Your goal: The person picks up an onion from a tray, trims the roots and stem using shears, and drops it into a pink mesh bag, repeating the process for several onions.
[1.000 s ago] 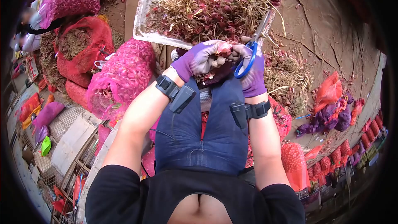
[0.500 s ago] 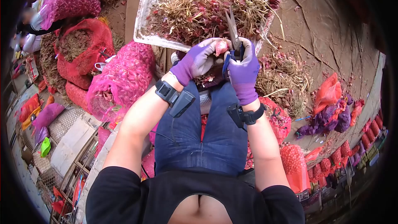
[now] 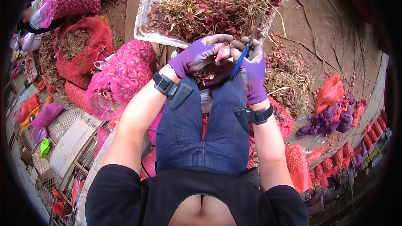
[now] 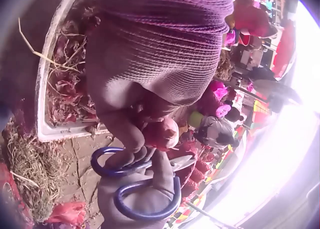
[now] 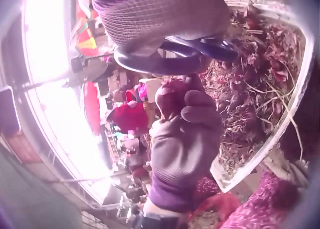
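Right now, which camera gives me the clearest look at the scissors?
The left wrist view: it shows both blue handle loops of the scissors and part of the blades. The head view has them nearly edge-on in the right hand, blades blurred; the right wrist view shows the handles, but no clear blades.

Pink bulb (image 5: 169,97); blue scissors (image 5: 137,66); white-rimmed tray (image 5: 307,54)

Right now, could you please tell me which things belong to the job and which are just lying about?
Apparently in the job:
- shallot-like bulb, left hand
- blue-handled scissors, right hand
- white tray of dry tops

Seemingly lying about:
- orange bag
- purple bags
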A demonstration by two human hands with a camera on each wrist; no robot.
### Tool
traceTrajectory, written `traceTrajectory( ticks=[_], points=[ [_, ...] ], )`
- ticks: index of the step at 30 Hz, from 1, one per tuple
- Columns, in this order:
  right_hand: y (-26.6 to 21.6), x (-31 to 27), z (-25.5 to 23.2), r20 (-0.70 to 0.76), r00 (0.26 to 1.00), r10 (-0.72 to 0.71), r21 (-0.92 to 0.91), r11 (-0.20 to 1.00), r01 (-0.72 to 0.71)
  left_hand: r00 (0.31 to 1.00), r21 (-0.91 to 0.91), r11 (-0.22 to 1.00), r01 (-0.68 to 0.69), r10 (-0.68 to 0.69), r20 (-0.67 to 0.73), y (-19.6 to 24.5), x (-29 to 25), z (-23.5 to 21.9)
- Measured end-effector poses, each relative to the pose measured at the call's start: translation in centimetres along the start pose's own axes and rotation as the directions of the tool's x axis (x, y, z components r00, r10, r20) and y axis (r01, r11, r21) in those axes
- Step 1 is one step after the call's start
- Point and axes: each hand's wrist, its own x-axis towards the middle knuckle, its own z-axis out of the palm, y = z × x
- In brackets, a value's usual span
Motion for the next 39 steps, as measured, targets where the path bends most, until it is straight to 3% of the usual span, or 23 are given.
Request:
traceTrajectory(
  ticks=[2, 4, 5, 6, 7, 8, 10, 13, 14, 15, 16, 17, 18, 19, 20, 21, 22, 26, 28, 31, 33, 38, 39],
  points=[
    [-0.5, 0.3, -0.6, 0.078, 0.997, 0.012, -0.019, 1.0, -0.011, 1.0, 0.059, 0.998, 0.028, -0.029, 0.01, 0.4, -0.2, 0.0],
    [-1.2, 0.5, -0.9, 0.201, 0.966, 0.16, 0.028, 0.985, -0.169, 0.996, 0.127, 0.99, 0.062, -0.055, -0.064, 0.9, -0.6, 0.7],
    [-1.2, 0.5, -0.8, 0.203, 0.967, 0.152, 0.047, 0.985, -0.165, 0.997, 0.129, 0.99, 0.055, -0.046, -0.068, 0.9, -0.8, 0.9],
    [-1.2, 0.7, -0.7, 0.213, 0.966, 0.148, 0.044, 0.986, -0.161, 0.991, -0.027, 0.995, 0.092, -0.094, -0.091, 0.9, -0.9, 1.1],
    [-1.2, 0.7, -0.5, 0.138, 0.983, 0.118, 0.024, 0.992, -0.123, 0.984, -0.183, 0.975, 0.124, -0.144, -0.103, 0.9, -1.1, 1.4],
    [-1.4, 0.8, -0.1, 0.063, 0.994, 0.085, 0.002, 0.996, -0.085, 0.993, -0.04, 0.998, 0.048, -0.052, -0.109, 1.5, -1.5, 2.8],
    [-2.2, 0.6, 0.2, 0.085, 0.992, 0.097, 0.048, 0.994, -0.102, 0.97, 0.065, 0.996, 0.061, -0.043, -0.241, 0.7, -1.4, 3.0],
    [-3.7, 0.0, 0.6, 0.077, 0.987, 0.138, 0.171, 0.974, -0.149, 0.987, -0.076, 0.996, -0.04, 0.027, -0.16, 1.0, -1.7, 2.9],
    [-3.9, 0.1, 0.0, 0.079, 0.989, 0.123, -0.013, 0.992, -0.123, 0.977, -0.194, 0.973, -0.127, 0.088, -0.196, 0.7, -2.0, 2.5],
    [-2.3, 0.1, -1.3, 0.137, 0.989, -0.057, -0.205, 0.975, 0.085, 0.985, -0.237, 0.961, -0.139, 0.109, -0.137, 0.6, -2.1, 2.3],
    [-1.1, 0.3, -2.5, 0.225, 0.947, -0.23, -0.369, 0.879, 0.301, 0.988, -0.275, 0.95, -0.15, 0.135, -0.072, 1.2, -2.0, 2.4],
    [-2.2, -0.6, -3.3, 0.333, 0.916, -0.225, -0.517, 0.769, 0.377, 0.986, -0.263, 0.95, -0.166, 0.153, -0.072, 2.1, -2.2, 3.0],
    [-3.4, -1.7, -3.5, 0.347, 0.909, -0.23, -0.51, 0.768, 0.389, 0.982, -0.267, 0.95, -0.161, 0.128, -0.136, 2.7, -2.6, 4.1],
    [-4.6, -2.8, -3.7, 0.387, 0.913, -0.127, -0.58, 0.736, 0.348, 0.974, -0.275, 0.949, -0.156, 0.102, -0.202, 3.1, -3.2, 5.0],
    [-5.6, -3.5, -3.8, 0.418, 0.908, -0.027, -0.647, 0.693, 0.318, 0.971, -0.267, 0.948, -0.173, 0.118, -0.208, 3.4, -3.5, 5.2],
    [-6.0, -4.1, -4.0, 0.436, 0.899, -0.038, -0.692, 0.625, 0.361, 0.986, -0.275, 0.951, -0.14, 0.108, -0.128, 3.6, -3.7, 5.2],
    [-6.4, -4.5, -4.1, 0.449, 0.893, -0.044, -0.686, 0.624, 0.375, 0.994, -0.28, 0.954, -0.105, 0.096, -0.046, 3.6, -4.0, 5.4],
    [-7.7, -5.6, -4.2, 0.519, 0.85, -0.09, -0.653, 0.6, 0.462, 0.982, -0.095, 0.994, -0.051, 0.033, -0.186, 4.6, -4.8, 8.7],
    [-8.5, -6.3, -3.9, 0.483, 0.865, -0.136, -0.678, 0.567, 0.468, 0.986, -0.035, 0.999, -0.036, 0.03, -0.167, 4.5, -4.8, 9.7],
    [-9.1, -7.0, -4.2, 0.451, 0.887, -0.099, -0.682, 0.602, 0.414, 0.984, -0.081, 0.997, -0.004, -0.011, -0.179, 4.6, -4.9, 10.8],
    [-9.2, -7.5, -4.5, 0.421, 0.9, -0.115, -0.696, 0.595, 0.402, 0.997, -0.229, 0.973, 0.041, -0.056, -0.06, 4.7, -5.0, 11.1],
    [-10.2, -8.1, -5.6, 0.46, 0.882, -0.105, -0.681, 0.595, 0.426, 0.986, -0.305, 0.952, 0.035, -0.083, -0.145, 4.8, -6.4, 12.6],
    [-10.8, -8.2, -5.8, 0.417, 0.906, 0.069, -0.682, 0.684, 0.261, 0.983, -0.285, 0.958, 0.033, -0.082, -0.163, 4.8, -6.7, 12.8]
  ],
)
